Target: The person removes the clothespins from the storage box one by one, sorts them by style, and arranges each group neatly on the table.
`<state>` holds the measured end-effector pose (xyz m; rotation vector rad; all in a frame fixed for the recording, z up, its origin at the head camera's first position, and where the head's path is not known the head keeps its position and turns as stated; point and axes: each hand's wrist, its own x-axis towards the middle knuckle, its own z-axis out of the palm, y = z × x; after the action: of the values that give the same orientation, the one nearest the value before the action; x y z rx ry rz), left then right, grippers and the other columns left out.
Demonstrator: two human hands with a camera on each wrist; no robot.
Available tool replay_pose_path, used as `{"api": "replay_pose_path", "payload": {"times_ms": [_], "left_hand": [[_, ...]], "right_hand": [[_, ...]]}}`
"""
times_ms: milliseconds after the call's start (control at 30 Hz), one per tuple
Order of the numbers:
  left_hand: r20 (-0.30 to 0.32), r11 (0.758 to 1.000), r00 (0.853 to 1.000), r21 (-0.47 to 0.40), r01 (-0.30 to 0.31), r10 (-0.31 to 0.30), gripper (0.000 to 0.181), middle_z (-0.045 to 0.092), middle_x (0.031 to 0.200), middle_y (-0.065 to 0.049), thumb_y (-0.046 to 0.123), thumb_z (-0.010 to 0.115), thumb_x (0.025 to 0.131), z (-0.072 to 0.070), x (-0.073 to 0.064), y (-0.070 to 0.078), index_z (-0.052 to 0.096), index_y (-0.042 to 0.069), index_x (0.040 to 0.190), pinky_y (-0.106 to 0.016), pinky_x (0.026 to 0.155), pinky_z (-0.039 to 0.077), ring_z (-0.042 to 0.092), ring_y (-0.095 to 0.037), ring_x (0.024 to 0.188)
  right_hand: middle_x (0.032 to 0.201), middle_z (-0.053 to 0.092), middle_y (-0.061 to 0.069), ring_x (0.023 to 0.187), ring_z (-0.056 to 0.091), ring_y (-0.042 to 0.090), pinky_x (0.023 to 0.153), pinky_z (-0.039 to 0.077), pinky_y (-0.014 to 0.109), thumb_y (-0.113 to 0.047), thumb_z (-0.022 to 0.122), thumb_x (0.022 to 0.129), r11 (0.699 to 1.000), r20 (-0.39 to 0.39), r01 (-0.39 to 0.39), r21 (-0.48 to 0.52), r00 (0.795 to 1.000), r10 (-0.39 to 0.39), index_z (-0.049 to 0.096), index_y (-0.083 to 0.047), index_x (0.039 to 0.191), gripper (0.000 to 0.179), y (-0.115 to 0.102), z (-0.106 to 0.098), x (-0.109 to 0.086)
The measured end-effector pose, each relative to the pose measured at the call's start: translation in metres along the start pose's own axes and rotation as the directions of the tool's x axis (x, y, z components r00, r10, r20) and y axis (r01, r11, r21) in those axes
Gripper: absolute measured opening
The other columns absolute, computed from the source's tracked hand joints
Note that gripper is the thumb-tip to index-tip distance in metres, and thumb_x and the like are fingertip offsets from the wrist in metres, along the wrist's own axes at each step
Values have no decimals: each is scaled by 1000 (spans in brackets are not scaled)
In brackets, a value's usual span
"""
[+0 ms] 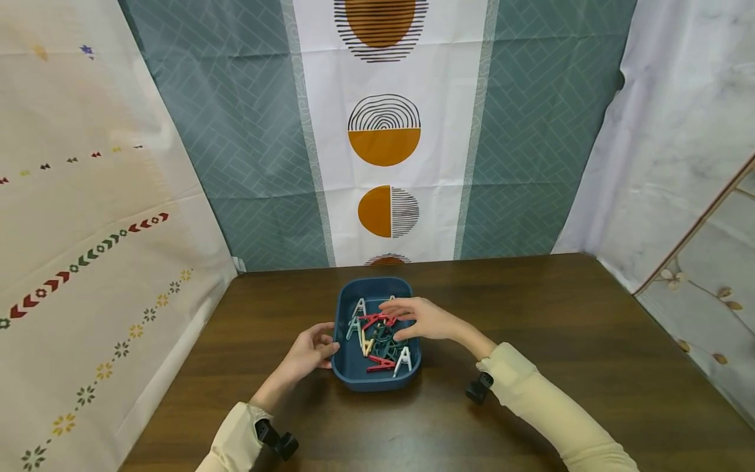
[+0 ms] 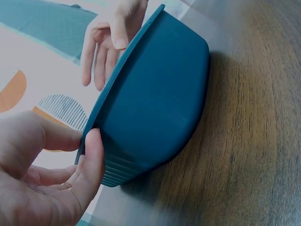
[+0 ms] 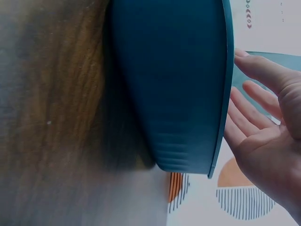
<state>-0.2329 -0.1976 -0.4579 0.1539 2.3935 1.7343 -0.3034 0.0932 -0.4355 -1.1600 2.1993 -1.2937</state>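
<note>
A dark blue plastic bin [image 1: 377,383] stands on the wooden table, holding several plastic clothespins in red, white, green, light blue and pale yellow. My left hand [image 1: 314,347] pinches the bin's left rim between thumb and fingers, as the left wrist view shows closely. Over the bin's right side hovers my right hand [image 1: 417,318], fingers spread and slightly bent, nothing seen between them. Below its fingers lie dark green clothespins [image 1: 386,346] and a red clothespin [image 1: 373,319]. A white clothespin [image 1: 404,360] leans near the front right corner. In the right wrist view the bin's wall hides the contents.
The brown wooden table [image 1: 531,314] extends to both sides of the bin. Behind it hangs a patterned curtain [image 1: 389,78]; a printed cloth [image 1: 88,262] hangs at the left and a pale cloth [image 1: 678,164] at the right. Each wrist wears a small black camera [image 1: 479,388].
</note>
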Motion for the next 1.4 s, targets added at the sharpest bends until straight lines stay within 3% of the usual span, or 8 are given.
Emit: {"api": "replay_pose_path", "payload": {"times_ms": [300, 567, 933, 1233, 1400], "left_hand": [[-1, 1000, 1000, 12, 9, -9, 51, 61, 101, -25, 3, 59, 94, 0, -2, 2, 39, -8, 139, -26, 58, 57, 61, -14, 66], [-4, 1000, 1000, -2, 16, -16, 50, 60, 98, -20, 2, 59, 93, 2, -4, 4, 40, -8, 138, -26, 58, 57, 62, -13, 68], [3, 1000, 1000, -4, 22, -22, 51, 60, 101, -21, 4, 59, 94, 1, -2, 1, 38, -6, 139, -29, 59, 58, 63, -16, 71], [-1, 999, 1000, -12, 29, -29, 51, 59, 103, -25, 4, 59, 94, 1, -1, -2, 38, -5, 139, -28, 58, 57, 63, -17, 71], [0, 999, 999, -19, 36, -36, 51, 60, 103, -22, 5, 59, 94, 1, -1, -1, 38, -4, 140, -28, 58, 57, 63, -17, 72]], "right_hand": [[138, 52, 23, 126, 52, 38, 107, 40, 51, -6, 73, 84, 997, 71, -55, -51, 996, 58, 47, 1, 138, 60, 0, 3, 15], [138, 55, 14, 122, 57, 30, 104, 45, 45, -9, 77, 81, 975, 99, -98, -200, 988, 120, 51, -4, 137, 61, 0, 7, 25], [133, 60, 11, 116, 59, 24, 100, 47, 41, -13, 78, 82, 882, 129, -109, -458, 974, 187, 52, -2, 137, 62, -6, 19, 41], [131, 61, 8, 114, 60, 22, 103, 44, 44, -16, 78, 82, 869, 92, -163, -468, 969, 231, 53, -6, 136, 61, -2, 24, 45], [134, 59, 10, 113, 61, 24, 113, 27, 56, -12, 77, 82, 889, 85, -145, -434, 976, 201, 50, -7, 140, 64, -2, 24, 47]]}}
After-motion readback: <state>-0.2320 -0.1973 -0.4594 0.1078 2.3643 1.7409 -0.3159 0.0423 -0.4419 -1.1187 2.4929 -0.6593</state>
